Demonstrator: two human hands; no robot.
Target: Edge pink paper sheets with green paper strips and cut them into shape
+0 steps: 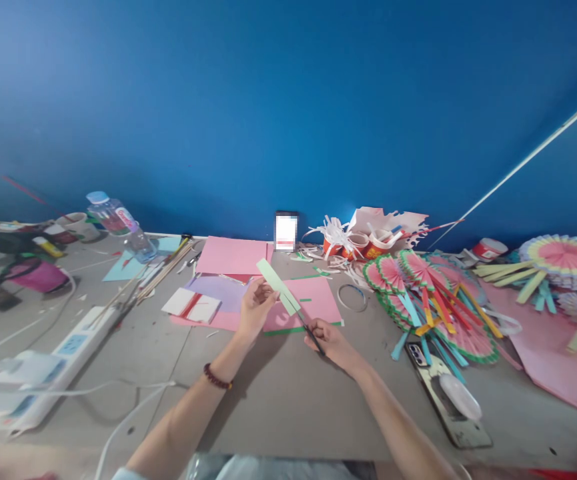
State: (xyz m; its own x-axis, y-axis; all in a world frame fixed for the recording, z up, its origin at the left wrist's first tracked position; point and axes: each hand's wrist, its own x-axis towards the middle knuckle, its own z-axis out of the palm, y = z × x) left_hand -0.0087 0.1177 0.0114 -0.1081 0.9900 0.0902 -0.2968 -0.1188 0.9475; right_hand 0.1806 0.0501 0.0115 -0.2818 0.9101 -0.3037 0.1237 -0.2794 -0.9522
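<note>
- Left hand (259, 303) pinching the green strip (277, 285), fingers closed on its side, and the strip slants above the pink sheet (321, 299)!
- Right hand (332, 343) now, gripping the scissors (309, 331), blades right up at the strip's lower end; whether they touch, can't tell.
- Ring (352, 298) lying just beside the pink sheet, to its right.
- Over on the right, paper fans (423, 270) in a heap, phone (431, 373) near them, white oval thing (461, 397) on top.
</note>
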